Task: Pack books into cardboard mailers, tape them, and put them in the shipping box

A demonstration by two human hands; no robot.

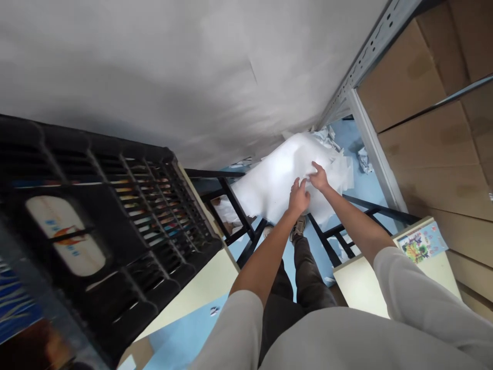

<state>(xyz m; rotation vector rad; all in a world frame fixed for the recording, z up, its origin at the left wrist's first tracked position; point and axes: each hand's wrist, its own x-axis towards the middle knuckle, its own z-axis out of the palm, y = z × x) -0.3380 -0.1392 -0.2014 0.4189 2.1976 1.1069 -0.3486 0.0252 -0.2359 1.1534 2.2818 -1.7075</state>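
In front of my legs, a large white sheet (269, 177) of soft-looking material spreads across the black metal frame and bulges in the middle. My left hand (299, 198) is over its near part, fingers partly spread and pointing away from me. Close beside it, my right hand (319, 178) has its index finger stretched out over the sheet. The fingertips of both hands almost meet. Whether they press on the white material or hover just above it is hard to see. No separate object shows between the fingers.
A black crate (115, 226) packed with thin printed items stands at left. Cardboard boxes (431, 139) are stacked on a metal rack (379, 149) at right. Black metal bars (236, 205) flank my legs. Crumpled paper (364, 160) lies on the blue floor. A pale board (362, 282) holds a printed booklet (421, 241).
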